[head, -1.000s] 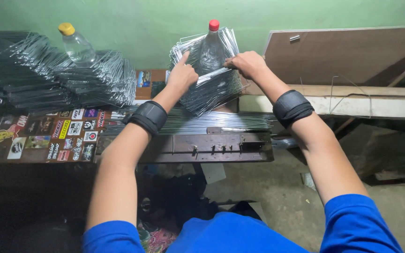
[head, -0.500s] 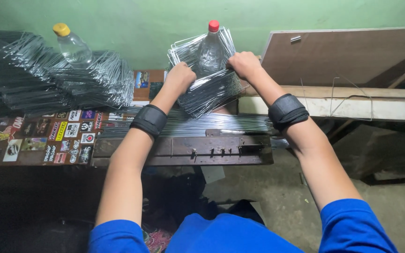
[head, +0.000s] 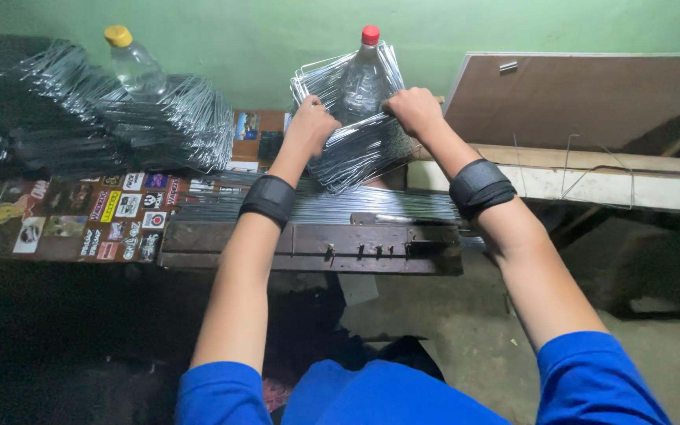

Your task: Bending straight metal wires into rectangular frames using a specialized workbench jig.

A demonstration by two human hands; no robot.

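Both my hands grip a thick bundle of bent silver wire frames [head: 356, 149], held over the far side of the bench. My left hand [head: 310, 126] clasps the bundle's left end, my right hand [head: 414, 110] its right end. A clear plastic bottle with a red cap [head: 365, 71] stands upright through the bundle, between my hands. Each of my wrists wears a black band. Below the bundle, straight silver wires [head: 340, 206] lie flat on a dark metal jig [head: 308, 248].
A big heap of the same wire frames [head: 120, 130] sits at the left around a yellow-capped bottle [head: 131, 63]. The bench top there [head: 80, 224] is covered with stickers. A brown board [head: 576, 98] leans on the green wall at right, above a pale plank [head: 592, 177].
My hands and the wire bundle have stayed around the red-capped bottle, shifting only slightly; the view has drifted a little to the left.
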